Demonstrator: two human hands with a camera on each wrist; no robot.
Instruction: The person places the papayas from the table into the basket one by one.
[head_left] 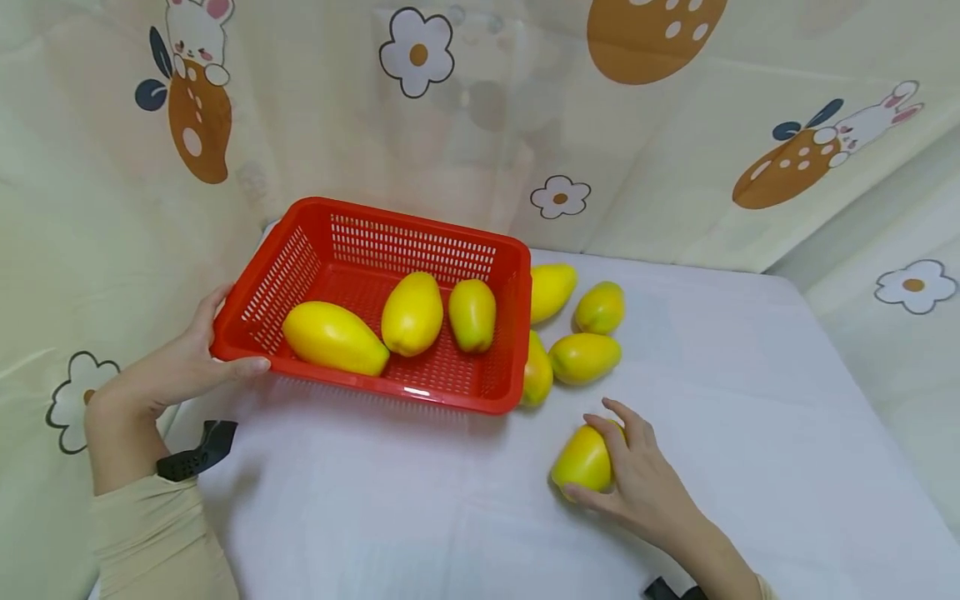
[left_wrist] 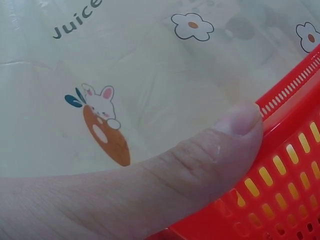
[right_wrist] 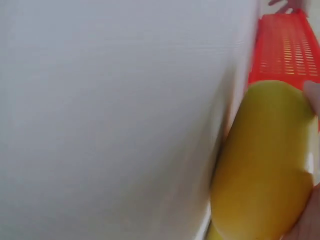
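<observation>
A red plastic basket point(head_left: 420, 402) with slotted walls holds three yellow mangoes, among them a long mango point(head_left: 333, 337) at its left. My left hand point(head_left: 183, 358) grips the basket's left end, and its thumb lies along the rim; the left wrist view shows this thumb point(left_wrist: 200, 160) against the red edge. To the right of the basket, my right hand point(head_left: 648, 479) holds a yellow-green mango point(head_left: 583, 461) between thumb and fingers, low over the white cloth. In the right wrist view that mango point(right_wrist: 265, 165) fills the right side, with the fingertips partly cut off.
Several more mangoes lie by the basket's right wall, including a greenish one point(head_left: 600, 308) and a mango point(head_left: 585, 358) nearer me. The basket partly hides two of them. White cloth point(head_left: 360, 500) covers the table, and a printed curtain point(head_left: 480, 142) hangs behind it.
</observation>
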